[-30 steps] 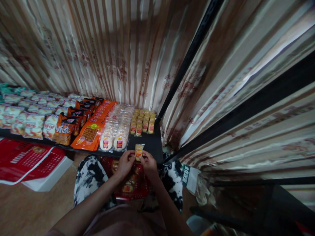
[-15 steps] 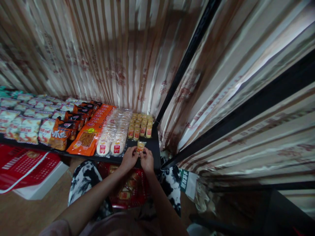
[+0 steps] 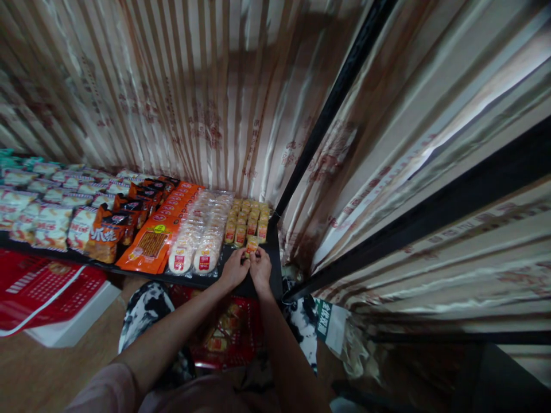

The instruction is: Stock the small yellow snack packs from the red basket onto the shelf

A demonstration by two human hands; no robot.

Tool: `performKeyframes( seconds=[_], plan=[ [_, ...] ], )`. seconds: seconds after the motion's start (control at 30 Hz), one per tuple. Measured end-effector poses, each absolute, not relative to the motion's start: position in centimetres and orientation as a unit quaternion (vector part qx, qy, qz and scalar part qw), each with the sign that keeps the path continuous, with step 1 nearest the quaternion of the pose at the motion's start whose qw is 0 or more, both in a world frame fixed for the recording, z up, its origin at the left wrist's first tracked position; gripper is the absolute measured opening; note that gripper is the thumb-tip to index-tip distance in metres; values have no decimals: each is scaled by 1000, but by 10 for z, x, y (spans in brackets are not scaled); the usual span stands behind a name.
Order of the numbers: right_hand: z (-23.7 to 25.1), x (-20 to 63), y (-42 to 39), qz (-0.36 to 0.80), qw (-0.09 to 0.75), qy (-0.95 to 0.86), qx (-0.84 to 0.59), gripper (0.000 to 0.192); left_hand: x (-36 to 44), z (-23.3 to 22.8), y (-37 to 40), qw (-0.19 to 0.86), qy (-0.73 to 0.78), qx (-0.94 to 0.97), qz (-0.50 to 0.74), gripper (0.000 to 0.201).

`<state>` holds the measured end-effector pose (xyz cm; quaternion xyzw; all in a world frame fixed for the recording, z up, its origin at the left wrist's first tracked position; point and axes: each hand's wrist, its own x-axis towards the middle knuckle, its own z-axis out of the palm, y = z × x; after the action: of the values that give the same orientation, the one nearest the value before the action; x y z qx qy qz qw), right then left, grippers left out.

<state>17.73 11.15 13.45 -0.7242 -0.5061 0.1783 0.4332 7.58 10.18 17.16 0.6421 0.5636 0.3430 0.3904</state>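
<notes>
Both hands have carried the small snack packet (image 3: 252, 245) forward from the shelf's front edge to just before the rows of like packets (image 3: 248, 217). Left hand (image 3: 235, 268) and right hand (image 3: 260, 267) each pinch its lower edge. It looks light, crinkly and slippery, best held by its sealed ends. Round cracker packs (image 3: 198, 235) lie just left on the black shelf (image 3: 271, 269).

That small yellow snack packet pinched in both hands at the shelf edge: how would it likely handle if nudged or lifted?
The small yellow packet looks light: the left hand and right hand pinch it with fingertips only. Its shiny film wrap probably slides easily on the dark shelf. Stood upright like the rows of matching packets, it may tip when bumped.
</notes>
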Motion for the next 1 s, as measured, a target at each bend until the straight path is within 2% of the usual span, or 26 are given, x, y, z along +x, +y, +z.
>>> performKeyframes(
  seconds=[0.17,0.33,0.43,0.77,1.0],
  plan=[
    [137,180,125,149,419,-509,-737,32,77,172,109,340,565,679,324,38],
    [140,179,134,146,404,-514,-742,35,72,167,113,200,555,739,326,38],
    [139,180,137,144,406,-515,-741,35,70,163,115,151,536,765,323,42],
    [135,185,142,167,456,-501,-716,35,73,150,120,118,529,779,317,48],
    [134,181,150,152,425,-510,-732,33,71,141,122,94,503,795,327,55]
  ],
)
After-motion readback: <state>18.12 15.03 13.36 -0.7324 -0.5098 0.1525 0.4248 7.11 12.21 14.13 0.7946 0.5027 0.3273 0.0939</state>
